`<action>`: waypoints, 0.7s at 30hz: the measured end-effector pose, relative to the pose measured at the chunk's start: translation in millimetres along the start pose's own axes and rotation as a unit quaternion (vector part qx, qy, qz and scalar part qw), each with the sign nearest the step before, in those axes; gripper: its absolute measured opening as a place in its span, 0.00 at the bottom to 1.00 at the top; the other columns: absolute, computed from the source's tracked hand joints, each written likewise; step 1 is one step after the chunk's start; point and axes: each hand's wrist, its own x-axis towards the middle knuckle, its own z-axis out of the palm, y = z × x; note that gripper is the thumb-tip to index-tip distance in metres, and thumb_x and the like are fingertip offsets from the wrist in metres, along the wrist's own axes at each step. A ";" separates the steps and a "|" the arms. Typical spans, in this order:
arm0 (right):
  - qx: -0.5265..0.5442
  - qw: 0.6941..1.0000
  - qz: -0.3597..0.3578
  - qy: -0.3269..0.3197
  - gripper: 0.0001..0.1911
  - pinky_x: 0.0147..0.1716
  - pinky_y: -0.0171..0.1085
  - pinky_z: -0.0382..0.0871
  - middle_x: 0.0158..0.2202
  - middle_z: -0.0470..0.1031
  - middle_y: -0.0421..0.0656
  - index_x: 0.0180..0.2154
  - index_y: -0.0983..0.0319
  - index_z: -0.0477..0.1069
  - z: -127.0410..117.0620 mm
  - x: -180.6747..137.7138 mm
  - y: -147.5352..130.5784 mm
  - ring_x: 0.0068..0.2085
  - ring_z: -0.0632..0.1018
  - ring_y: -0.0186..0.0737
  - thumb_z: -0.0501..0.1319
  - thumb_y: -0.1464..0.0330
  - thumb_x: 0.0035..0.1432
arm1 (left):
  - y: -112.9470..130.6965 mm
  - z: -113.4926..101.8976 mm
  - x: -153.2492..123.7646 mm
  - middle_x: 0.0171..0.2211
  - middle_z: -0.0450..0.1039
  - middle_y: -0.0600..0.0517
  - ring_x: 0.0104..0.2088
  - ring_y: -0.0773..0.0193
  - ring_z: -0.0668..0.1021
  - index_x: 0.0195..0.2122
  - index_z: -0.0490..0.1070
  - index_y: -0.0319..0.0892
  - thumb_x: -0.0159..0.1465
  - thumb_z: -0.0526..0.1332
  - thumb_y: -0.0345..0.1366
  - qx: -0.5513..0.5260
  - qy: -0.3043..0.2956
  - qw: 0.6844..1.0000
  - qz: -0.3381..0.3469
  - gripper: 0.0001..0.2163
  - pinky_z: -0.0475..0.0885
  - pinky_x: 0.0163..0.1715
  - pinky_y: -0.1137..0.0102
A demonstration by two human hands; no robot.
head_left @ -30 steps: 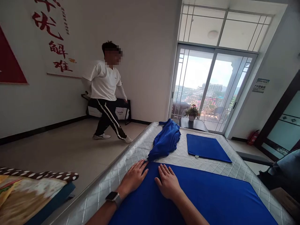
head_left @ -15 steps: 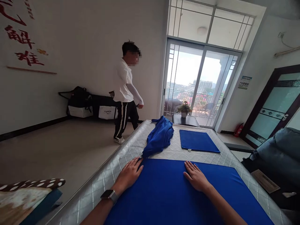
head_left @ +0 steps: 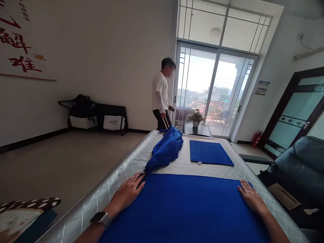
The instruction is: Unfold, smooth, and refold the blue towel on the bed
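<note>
One silvery-white quilted mattress carried all the blue fabric. Largest on it was a royal-blue sheet, spread flat over the near part, its far edge almost straight. It looked light, thin and limp, with a smooth face that would probably slide easily over the quilting and crease readily; nothing about it seemed fragile. Its far corners looked the best places to take hold. Just beyond the left one lay a crumpled blue cloth, looser and likely to sag when lifted. To its right, a squared blue fabric piece lay flat and seemed firmer, best lifted by opposite edges. Both hands lay palm down, fingers extended, pinching nothing: the left hand near the sheet's far left corner, the right hand near the far right one. How hard they pressed could not be told. Smallest was a pale tag at the squared piece's near edge.
</note>
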 end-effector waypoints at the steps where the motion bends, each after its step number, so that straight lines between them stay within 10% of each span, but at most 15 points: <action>1: 0.000 1.000 0.005 -0.001 0.39 0.68 0.52 0.44 0.72 0.45 0.46 0.70 0.67 0.46 1.6 1.1 3.9 0.71 0.48 0.45 0.34 0.52 0.65 | -1.3 1.2 0.6 0.67 0.59 0.44 0.67 0.53 0.62 0.66 0.60 0.42 0.70 0.43 0.50 0.002 0.002 1.000 0.000 0.28 0.57 0.65 0.52; 15: 0.016 0.997 0.067 0.039 0.40 0.67 0.53 0.45 0.71 0.50 0.47 0.68 0.66 0.52 -2.3 -8.9 4.0 0.70 0.50 0.47 0.35 0.52 0.62 | 4.0 -4.9 -1.5 0.67 0.61 0.46 0.66 0.52 0.63 0.65 0.62 0.45 0.70 0.45 0.50 -0.015 0.024 1.000 0.005 0.27 0.58 0.65 0.53; 21: 0.001 0.996 0.012 0.089 0.37 0.68 0.52 0.45 0.68 0.58 0.49 0.65 0.65 0.60 -27.4 -24.6 -45.0 0.69 0.55 0.50 0.38 0.54 0.63 | 13.5 -16.1 -5.9 0.68 0.58 0.45 0.68 0.54 0.60 0.66 0.60 0.43 0.71 0.44 0.50 -0.030 0.008 0.999 -0.007 0.27 0.55 0.66 0.54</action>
